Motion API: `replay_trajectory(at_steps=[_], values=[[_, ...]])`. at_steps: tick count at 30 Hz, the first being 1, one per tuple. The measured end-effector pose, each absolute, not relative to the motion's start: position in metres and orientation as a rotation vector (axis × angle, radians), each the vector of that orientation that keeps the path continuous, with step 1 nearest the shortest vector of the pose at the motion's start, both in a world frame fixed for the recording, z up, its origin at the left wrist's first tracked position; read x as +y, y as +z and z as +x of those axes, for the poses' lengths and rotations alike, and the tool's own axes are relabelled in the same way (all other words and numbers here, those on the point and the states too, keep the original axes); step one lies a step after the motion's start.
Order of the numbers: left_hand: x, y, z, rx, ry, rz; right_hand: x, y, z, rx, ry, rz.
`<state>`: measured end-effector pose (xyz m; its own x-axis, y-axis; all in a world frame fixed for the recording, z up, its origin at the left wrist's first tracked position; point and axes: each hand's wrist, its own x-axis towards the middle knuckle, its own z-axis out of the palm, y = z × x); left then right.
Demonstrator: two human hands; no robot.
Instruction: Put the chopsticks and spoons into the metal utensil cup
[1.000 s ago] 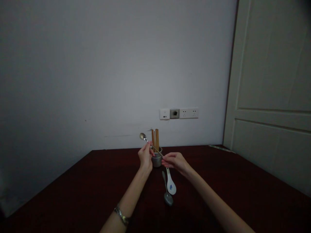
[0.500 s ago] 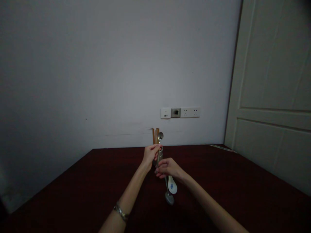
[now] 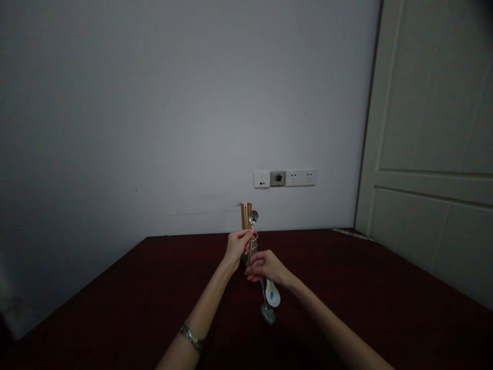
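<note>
A metal spoon (image 3: pixel 253 217) stands upright with its bowl at the top. My left hand (image 3: pixel 236 247) pinches it just below the bowl, while the fingers of my right hand (image 3: pixel 267 267) close on the low end of its handle. Behind the hands is a cylindrical holder (image 3: pixel 254 243), partly covered by them, with several wooden chopsticks (image 3: pixel 248 216) rising from it. A white spoon with a blue mark (image 3: pixel 272 295) and a larger metal spoon (image 3: pixel 268 314) lie on the table below my right hand, which hides part of their handles.
The dark red table (image 3: pixel 173 288) reaches back to a pale wall (image 3: pixel 192 128) that carries sockets and a switch (image 3: pixel 285 178). A thin flat strip (image 3: pixel 352 235) lies at the far right edge, near a white panelled door (image 3: pixel 427 154).
Almost nothing differs. Both hands keep hold of the upright spoon, and the whole view has shifted very slightly.
</note>
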<state>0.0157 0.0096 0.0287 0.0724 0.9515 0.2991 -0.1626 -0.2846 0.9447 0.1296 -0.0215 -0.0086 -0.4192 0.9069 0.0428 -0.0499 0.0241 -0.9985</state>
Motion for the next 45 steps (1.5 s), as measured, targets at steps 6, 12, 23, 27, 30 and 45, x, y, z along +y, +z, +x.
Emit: replay_trajectory(at_steps=[6,12,23,27,30,45], values=[[0.009,0.034,0.005,0.898,1.440,1.449,-0.025,-0.004,0.132,-1.568,1.470,-0.902],[0.008,0.042,-0.010,0.998,1.393,1.532,-0.025,-0.007,0.132,-1.640,1.441,-0.898],[0.034,0.070,-0.030,1.016,1.601,1.444,-0.001,0.021,0.169,-1.449,1.339,-0.847],[0.061,0.091,-0.030,1.051,1.660,1.461,0.030,0.017,0.180,-1.185,1.152,-0.861],[0.082,0.096,-0.027,1.085,1.663,1.472,0.055,0.004,0.179,-1.153,1.031,-0.869],[0.127,0.058,-0.022,1.317,1.499,1.548,0.105,-0.049,0.154,-1.472,1.259,-0.922]])
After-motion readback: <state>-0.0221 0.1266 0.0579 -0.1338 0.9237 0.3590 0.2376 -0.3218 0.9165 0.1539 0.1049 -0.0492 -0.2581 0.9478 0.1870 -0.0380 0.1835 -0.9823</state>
